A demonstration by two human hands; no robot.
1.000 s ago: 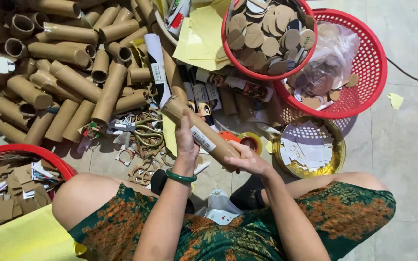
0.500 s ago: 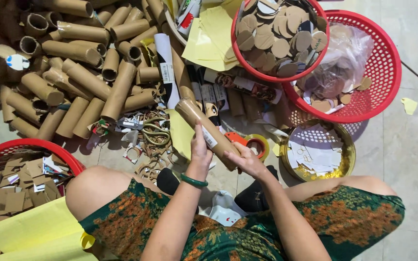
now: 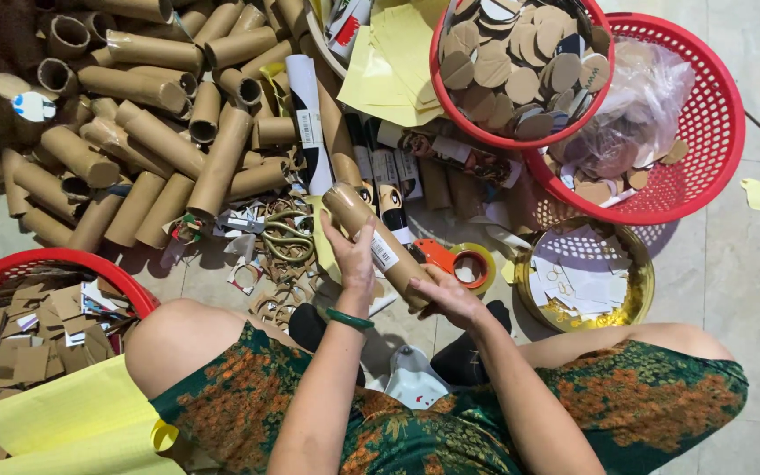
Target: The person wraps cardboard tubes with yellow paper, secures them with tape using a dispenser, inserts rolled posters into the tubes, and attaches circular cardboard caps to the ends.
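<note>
Both of my hands grip one brown cardboard tube (image 3: 373,237) with a small white label, tilted with its open end up and to the left. My left hand (image 3: 354,259) wraps the tube's middle; a green bangle sits on that wrist. My right hand (image 3: 449,295) clasps the lower end. Just beyond the tube lie a tape dispenser with an orange body (image 3: 459,260) and scissors (image 3: 285,233) on the floor.
A heap of cardboard tubes (image 3: 151,132) fills the upper left. Red baskets hold cardboard discs (image 3: 521,66), a plastic bag (image 3: 705,114) and cardboard scraps (image 3: 37,264). A gold bowl (image 3: 644,286) holds paper pieces. Yellow sheets (image 3: 72,422) lie lower left.
The tube has turned steeper in my hands, and my left hand has slid along it toward the upper end. The view has shifted slightly.
</note>
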